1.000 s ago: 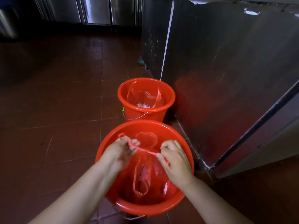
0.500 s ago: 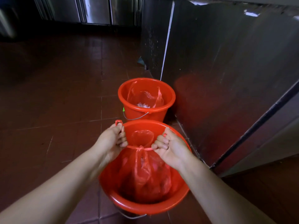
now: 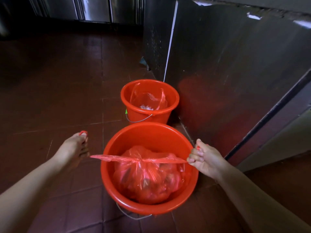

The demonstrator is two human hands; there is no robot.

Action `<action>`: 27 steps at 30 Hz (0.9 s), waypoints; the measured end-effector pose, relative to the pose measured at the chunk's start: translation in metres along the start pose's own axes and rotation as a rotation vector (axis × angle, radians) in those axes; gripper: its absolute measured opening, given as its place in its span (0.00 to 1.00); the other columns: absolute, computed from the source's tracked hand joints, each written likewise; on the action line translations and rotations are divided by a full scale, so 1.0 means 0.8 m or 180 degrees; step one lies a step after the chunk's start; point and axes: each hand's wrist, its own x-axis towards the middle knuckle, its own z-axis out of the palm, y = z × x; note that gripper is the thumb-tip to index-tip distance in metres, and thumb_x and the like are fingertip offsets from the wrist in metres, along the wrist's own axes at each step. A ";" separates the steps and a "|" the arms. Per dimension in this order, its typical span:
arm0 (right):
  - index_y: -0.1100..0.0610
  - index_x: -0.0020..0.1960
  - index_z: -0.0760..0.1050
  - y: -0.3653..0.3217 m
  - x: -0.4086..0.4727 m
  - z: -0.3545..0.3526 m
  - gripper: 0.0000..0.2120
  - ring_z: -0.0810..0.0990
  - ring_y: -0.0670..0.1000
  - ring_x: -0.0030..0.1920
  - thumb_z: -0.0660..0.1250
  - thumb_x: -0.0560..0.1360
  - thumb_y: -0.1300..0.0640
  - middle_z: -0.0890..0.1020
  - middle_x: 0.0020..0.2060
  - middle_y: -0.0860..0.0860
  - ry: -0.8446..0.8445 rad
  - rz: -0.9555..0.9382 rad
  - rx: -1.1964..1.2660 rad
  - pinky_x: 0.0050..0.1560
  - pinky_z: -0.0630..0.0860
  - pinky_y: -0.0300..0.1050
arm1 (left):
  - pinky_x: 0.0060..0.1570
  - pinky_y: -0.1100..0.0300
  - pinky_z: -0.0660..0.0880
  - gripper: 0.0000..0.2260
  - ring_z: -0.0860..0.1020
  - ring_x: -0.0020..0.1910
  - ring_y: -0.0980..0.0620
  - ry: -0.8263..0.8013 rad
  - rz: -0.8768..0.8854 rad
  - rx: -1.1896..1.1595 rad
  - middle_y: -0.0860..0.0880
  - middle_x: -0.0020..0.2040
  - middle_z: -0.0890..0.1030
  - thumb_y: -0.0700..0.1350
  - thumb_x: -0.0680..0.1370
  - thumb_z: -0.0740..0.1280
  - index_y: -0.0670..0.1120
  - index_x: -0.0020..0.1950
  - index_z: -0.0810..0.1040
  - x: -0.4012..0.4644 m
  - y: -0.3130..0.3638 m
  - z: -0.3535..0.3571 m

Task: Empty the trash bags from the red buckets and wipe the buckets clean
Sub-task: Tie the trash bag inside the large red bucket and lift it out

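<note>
Hands have spread apart, left hand point(image 3: 74, 148) and right hand point(image 3: 204, 158) gripping knotted bag point(image 3: 146, 177) handles over brown-tiled floor point(image 3: 58, 91).

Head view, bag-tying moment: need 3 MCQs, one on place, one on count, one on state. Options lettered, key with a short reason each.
1. Where does the far bucket stand?
A. Beside the steel cabinet
B. Inside the near bucket
C. On a shelf

2. How many red buckets are in view?
A. One
B. Two
C. Three

3. What state is the near trash bag in?
A. Lifted clear of its bucket
B. Mouth spread open over the rim
C. Knotted, still in its bucket

Key:
1. A: it sits on the floor tiles next to the cabinet corner.
2. B: one near, one far.
3. C: the left hand and right hand hold the bag's ends, stretched out from a central knot.
</note>
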 end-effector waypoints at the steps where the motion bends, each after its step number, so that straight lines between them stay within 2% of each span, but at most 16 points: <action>1: 0.55 0.33 0.60 0.002 -0.002 -0.002 0.19 0.56 0.46 0.19 0.54 0.83 0.53 0.58 0.19 0.48 0.0011 -0.0018 -0.0032 0.31 0.64 0.44 | 0.31 0.60 0.61 0.14 0.59 0.23 0.56 -0.0006 -0.0010 0.0029 0.51 0.30 0.59 0.46 0.83 0.53 0.50 0.37 0.64 -0.002 -0.005 0.002; 3: 0.55 0.34 0.59 0.001 -0.004 0.001 0.19 0.59 0.46 0.20 0.55 0.82 0.54 0.60 0.21 0.49 -0.0055 -0.0130 -0.0113 0.34 0.68 0.45 | 0.29 0.61 0.59 0.13 0.58 0.21 0.57 -0.0027 0.0057 0.0047 0.52 0.29 0.59 0.46 0.82 0.54 0.50 0.37 0.64 -0.008 -0.008 0.006; 5: 0.56 0.34 0.60 -0.011 -0.009 0.012 0.18 0.67 0.49 0.24 0.56 0.82 0.54 0.65 0.23 0.51 -0.0226 -0.0342 -0.0266 0.40 0.74 0.48 | 0.22 0.68 0.56 0.14 0.56 0.17 0.59 -0.0227 -0.0013 -0.0030 0.53 0.24 0.60 0.44 0.82 0.54 0.49 0.36 0.64 -0.020 -0.004 0.011; 7: 0.60 0.36 0.67 -0.024 -0.018 0.032 0.17 0.78 0.53 0.33 0.56 0.81 0.54 0.75 0.28 0.55 -0.0522 -0.0651 -0.0737 0.47 0.76 0.50 | 0.18 0.71 0.54 0.14 0.56 0.16 0.59 -0.0679 -0.0438 -0.0299 0.54 0.22 0.59 0.43 0.81 0.55 0.46 0.36 0.67 -0.041 0.004 0.019; 8: 0.62 0.38 0.72 -0.029 -0.021 0.045 0.17 0.80 0.54 0.38 0.56 0.81 0.54 0.79 0.31 0.56 -0.0667 -0.0822 -0.1140 0.49 0.76 0.50 | 0.17 0.71 0.53 0.13 0.56 0.16 0.58 -0.0965 -0.0722 -0.0496 0.53 0.22 0.59 0.42 0.80 0.57 0.43 0.36 0.71 -0.054 0.009 0.025; 10: 0.62 0.42 0.78 -0.029 -0.027 0.074 0.17 0.76 0.52 0.44 0.57 0.81 0.54 0.81 0.33 0.49 -0.0896 -0.1159 -0.1823 0.52 0.72 0.47 | 0.16 0.72 0.52 0.10 0.56 0.16 0.58 -0.1511 -0.1189 -0.0842 0.53 0.22 0.57 0.40 0.75 0.61 0.38 0.38 0.79 -0.079 0.020 0.043; 13: 0.55 0.42 0.80 -0.018 -0.033 0.119 0.15 0.71 0.45 0.40 0.58 0.81 0.54 0.74 0.33 0.46 -0.1250 -0.1480 -0.2293 0.48 0.68 0.39 | 0.17 0.73 0.51 0.13 0.56 0.16 0.59 -0.2036 -0.1440 -0.1031 0.53 0.22 0.56 0.40 0.73 0.62 0.36 0.51 0.81 -0.106 0.028 0.078; 15: 0.61 0.46 0.79 -0.011 -0.034 0.141 0.14 0.71 0.39 0.34 0.58 0.81 0.55 0.74 0.29 0.41 -0.1471 -0.1585 -0.2365 0.47 0.67 0.38 | 0.17 0.73 0.51 0.11 0.56 0.16 0.60 -0.2227 -0.1445 -0.1059 0.53 0.21 0.57 0.39 0.72 0.62 0.39 0.51 0.81 -0.115 0.030 0.098; 17: 0.67 0.50 0.77 -0.004 -0.031 0.155 0.16 0.72 0.36 0.33 0.57 0.81 0.56 0.76 0.27 0.38 -0.1537 -0.1558 -0.2361 0.46 0.66 0.37 | 0.16 0.73 0.50 0.06 0.56 0.16 0.60 -0.2308 -0.1396 -0.1052 0.53 0.21 0.58 0.39 0.71 0.64 0.44 0.43 0.80 -0.119 0.033 0.111; 20: 0.60 0.50 0.78 0.005 -0.027 0.159 0.14 0.74 0.39 0.38 0.58 0.80 0.53 0.75 0.28 0.38 -0.1672 -0.1420 -0.2168 0.43 0.69 0.40 | 0.15 0.74 0.50 0.04 0.55 0.16 0.60 -0.2220 -0.1240 -0.0992 0.53 0.21 0.58 0.41 0.71 0.64 0.43 0.39 0.78 -0.120 0.033 0.120; 21: 0.59 0.49 0.78 0.007 -0.025 0.157 0.14 0.75 0.40 0.40 0.57 0.81 0.52 0.75 0.29 0.39 -0.1700 -0.1411 -0.2059 0.45 0.70 0.40 | 0.15 0.74 0.51 0.04 0.55 0.16 0.60 -0.2178 -0.1218 -0.0998 0.53 0.21 0.58 0.41 0.71 0.64 0.42 0.39 0.78 -0.119 0.033 0.120; 23: 0.60 0.45 0.77 0.012 -0.018 0.149 0.18 0.77 0.44 0.43 0.54 0.81 0.50 0.78 0.31 0.42 -0.1623 -0.1356 -0.1590 0.50 0.72 0.42 | 0.14 0.73 0.51 0.05 0.55 0.15 0.60 -0.2146 -0.1294 -0.1156 0.53 0.20 0.58 0.41 0.70 0.64 0.41 0.37 0.75 -0.114 0.033 0.116; 24: 0.60 0.42 0.75 0.019 -0.013 0.144 0.21 0.79 0.47 0.42 0.52 0.82 0.49 0.79 0.33 0.46 -0.1509 -0.1209 -0.1260 0.49 0.73 0.43 | 0.14 0.72 0.51 0.06 0.54 0.15 0.60 -0.2134 -0.1367 -0.1267 0.53 0.20 0.58 0.42 0.70 0.64 0.41 0.35 0.74 -0.111 0.034 0.113; 26: 0.59 0.40 0.72 0.045 -0.004 0.129 0.22 0.81 0.49 0.37 0.47 0.83 0.49 0.81 0.36 0.53 -0.1293 -0.0854 -0.1004 0.43 0.75 0.40 | 0.14 0.71 0.50 0.07 0.50 0.18 0.60 -0.2106 -0.1492 -0.1478 0.53 0.20 0.58 0.42 0.70 0.63 0.40 0.34 0.73 -0.105 0.038 0.107; 27: 0.59 0.41 0.72 0.064 -0.001 0.120 0.21 0.80 0.48 0.35 0.47 0.83 0.51 0.81 0.35 0.53 -0.1231 -0.0758 -0.1208 0.39 0.74 0.37 | 0.14 0.70 0.50 0.07 0.49 0.20 0.59 -0.2116 -0.1538 -0.1556 0.53 0.20 0.57 0.42 0.70 0.64 0.40 0.35 0.73 -0.102 0.040 0.104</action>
